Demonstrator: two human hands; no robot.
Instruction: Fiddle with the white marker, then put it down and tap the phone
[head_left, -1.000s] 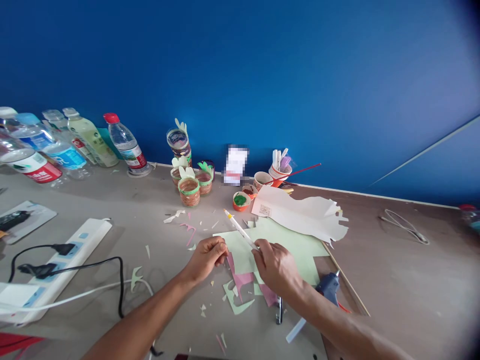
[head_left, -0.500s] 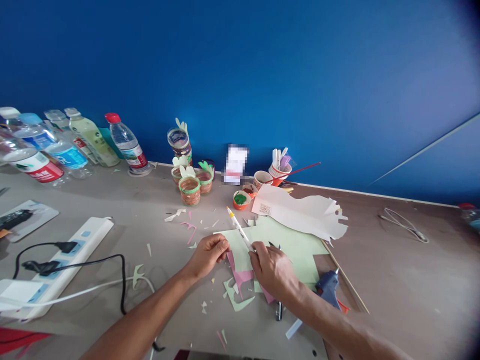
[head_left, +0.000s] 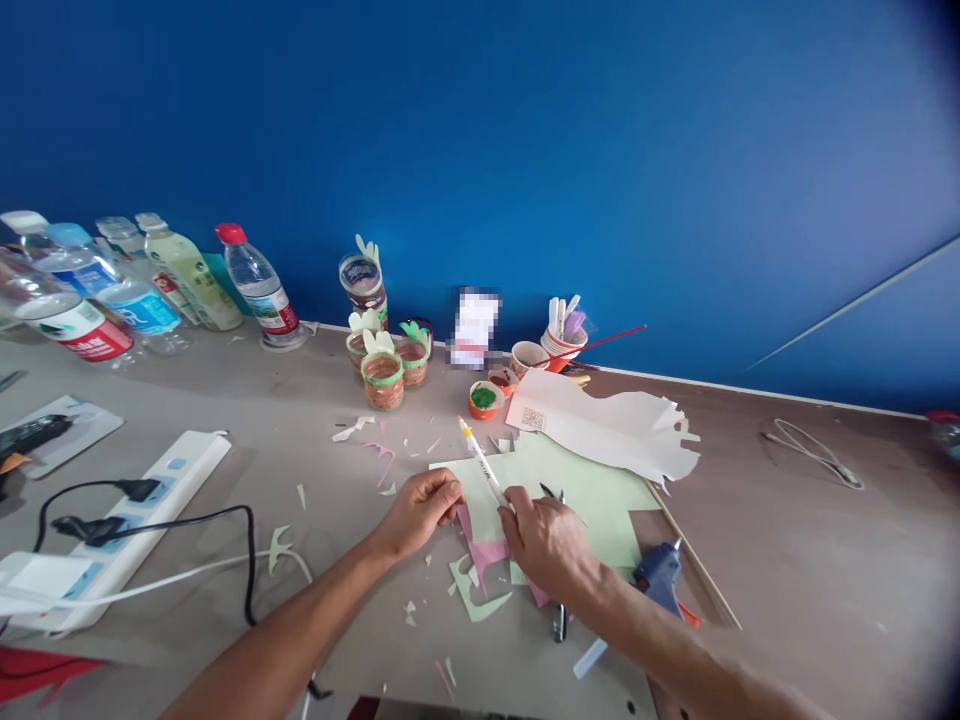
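Note:
My right hand holds a white pen with a yellow end, its tip down on a pink paper piece. My left hand pinches the left edge of that pink paper where it overlaps a light green sheet. Scissors lie under my right hand, their tips showing just beyond it. A cut green scrap lies in front of my hands.
A blue glue gun lies right of my right arm. White cut paper, paint cups, decorated cups and several bottles stand along the wall. A power strip with black cables sits at left. A white cord lies at right.
My right hand has shifted slightly left and nearer with the pen. The scissor tips now show beyond it. The view has drifted a little.

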